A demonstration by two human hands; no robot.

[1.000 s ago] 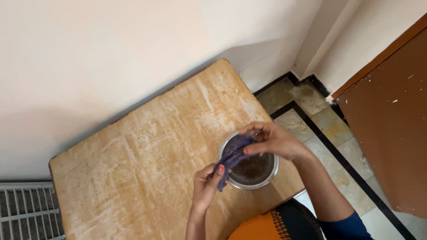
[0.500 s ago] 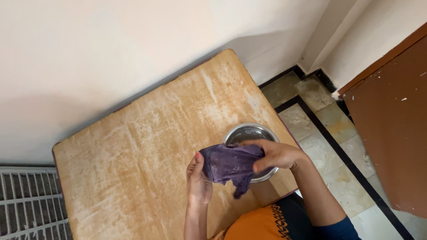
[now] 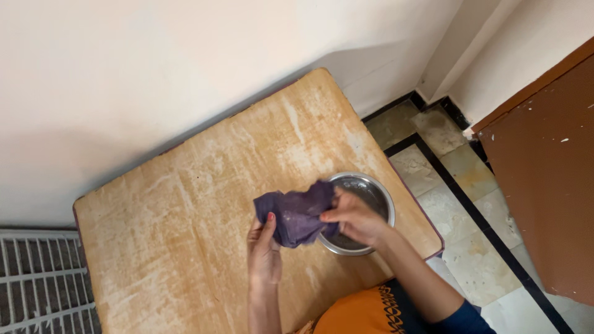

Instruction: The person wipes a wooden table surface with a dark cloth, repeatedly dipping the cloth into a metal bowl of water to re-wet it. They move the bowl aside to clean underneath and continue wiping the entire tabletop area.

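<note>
The left hand (image 3: 264, 247) is gripping the near left edge of a purple cloth (image 3: 296, 211), thumb pressing on top and fingers curling beneath. The right hand (image 3: 354, 218) is pinching the cloth's right side, fingers clamping together on the fabric. The cloth is hanging bunched between both hands, above the worn wooden table (image 3: 185, 204) and overlapping the left rim of a steel bowl (image 3: 376, 192). Farther off, a pale wall (image 3: 154, 74) is rising behind the table.

A worn wooden bench (image 3: 204, 185) stands against a cream wall (image 3: 154, 68); tiled floor (image 3: 445, 179), brown door (image 3: 550, 185), grille (image 3: 37, 278).
</note>
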